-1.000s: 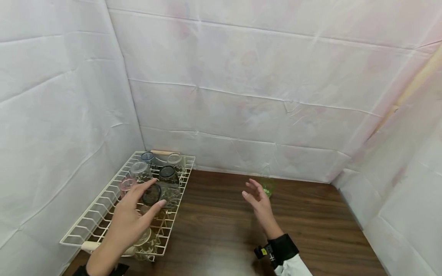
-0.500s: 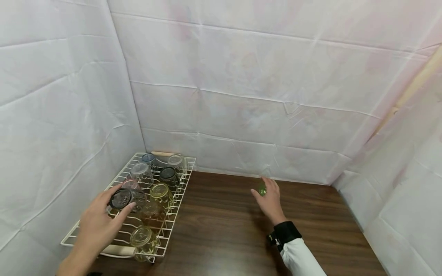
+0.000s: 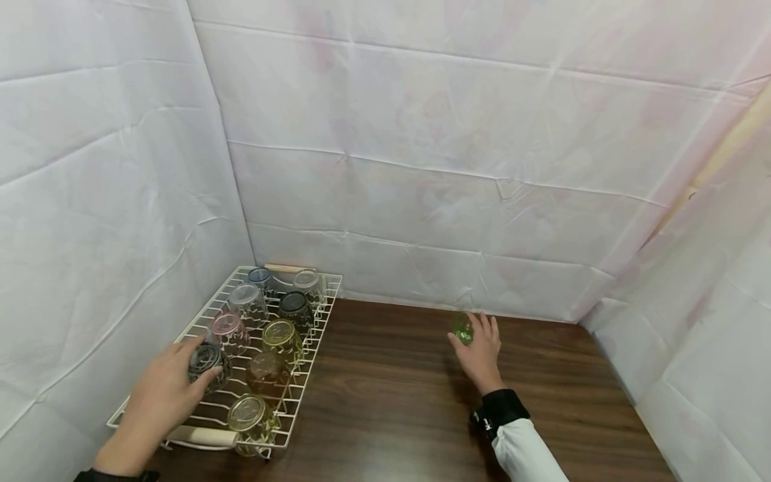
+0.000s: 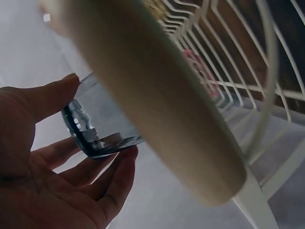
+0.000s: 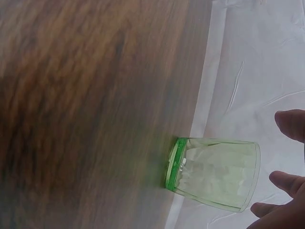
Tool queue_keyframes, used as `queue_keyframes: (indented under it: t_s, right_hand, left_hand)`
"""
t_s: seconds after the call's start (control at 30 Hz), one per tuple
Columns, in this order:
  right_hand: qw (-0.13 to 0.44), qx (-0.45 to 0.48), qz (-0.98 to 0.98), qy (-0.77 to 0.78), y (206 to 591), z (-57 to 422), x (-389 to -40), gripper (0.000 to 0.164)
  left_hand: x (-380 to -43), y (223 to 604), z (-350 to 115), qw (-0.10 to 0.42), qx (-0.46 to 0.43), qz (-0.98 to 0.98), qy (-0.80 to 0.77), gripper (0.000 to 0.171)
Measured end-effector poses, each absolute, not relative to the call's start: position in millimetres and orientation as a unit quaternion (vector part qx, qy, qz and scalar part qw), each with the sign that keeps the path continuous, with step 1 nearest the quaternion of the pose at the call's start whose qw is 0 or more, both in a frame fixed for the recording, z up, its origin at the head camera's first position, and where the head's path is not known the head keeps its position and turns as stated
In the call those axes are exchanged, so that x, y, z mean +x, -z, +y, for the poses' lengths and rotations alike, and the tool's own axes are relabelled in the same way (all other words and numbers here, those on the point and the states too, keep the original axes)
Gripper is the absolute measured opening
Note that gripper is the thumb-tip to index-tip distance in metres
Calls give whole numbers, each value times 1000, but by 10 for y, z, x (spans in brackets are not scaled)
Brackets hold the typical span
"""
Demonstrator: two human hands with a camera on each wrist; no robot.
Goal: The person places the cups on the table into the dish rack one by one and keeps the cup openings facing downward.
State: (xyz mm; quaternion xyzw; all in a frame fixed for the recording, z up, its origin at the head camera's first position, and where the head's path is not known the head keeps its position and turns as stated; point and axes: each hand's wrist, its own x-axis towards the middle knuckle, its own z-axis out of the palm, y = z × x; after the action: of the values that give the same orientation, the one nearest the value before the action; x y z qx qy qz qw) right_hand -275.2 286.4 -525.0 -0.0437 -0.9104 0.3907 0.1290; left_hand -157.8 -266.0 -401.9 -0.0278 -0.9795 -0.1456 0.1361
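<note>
My left hand (image 3: 161, 388) holds a dark grey glass (image 3: 205, 359) between thumb and fingers, base up, at the near left part of the white wire rack (image 3: 293, 418). In the left wrist view that glass (image 4: 107, 121) is partly hidden behind the rack's wooden handle (image 4: 162, 100). Across the table, my right hand (image 3: 480, 351) is beside a green glass (image 3: 461, 328), fingers spread and loosely bent. The right wrist view shows the green glass (image 5: 214, 171) standing upright on the wooden table, its rim near the fingertips with a visible gap.
Upside-down glasses share the rack: pink (image 3: 231, 331), amber (image 3: 268, 375), yellow (image 3: 281, 338), pale yellow (image 3: 248, 418), black (image 3: 295, 308), blue (image 3: 260, 276) and clear (image 3: 247, 301). White sheeting (image 3: 421, 201) walls the table (image 3: 373, 395) at the back and sides.
My left hand has carried the dark glass left and toward me from the rack's middle, turning it base up and lowering it. My right hand has moved right, beside the green glass.
</note>
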Motion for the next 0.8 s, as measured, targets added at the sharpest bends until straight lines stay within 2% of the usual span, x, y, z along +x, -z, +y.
queue_keyframes:
  t_s: [0.3,0.53,0.8]
  right_hand:
    - [121,-55,-906,-401,5259,2897,-2718,75]
    - [124,-55,-907,-399,5303,2879,-2701,74]
    - [129,-54,-909,-393,5346,2858,-2697,73]
  left_hand:
    - [-1765,4134,-2811,114,-65,-984,123,73]
    - [-1898,4206,-2898,78,-48,-987,135,74]
    - [-1987,4275,-2922,72,-34,-989,127,72]
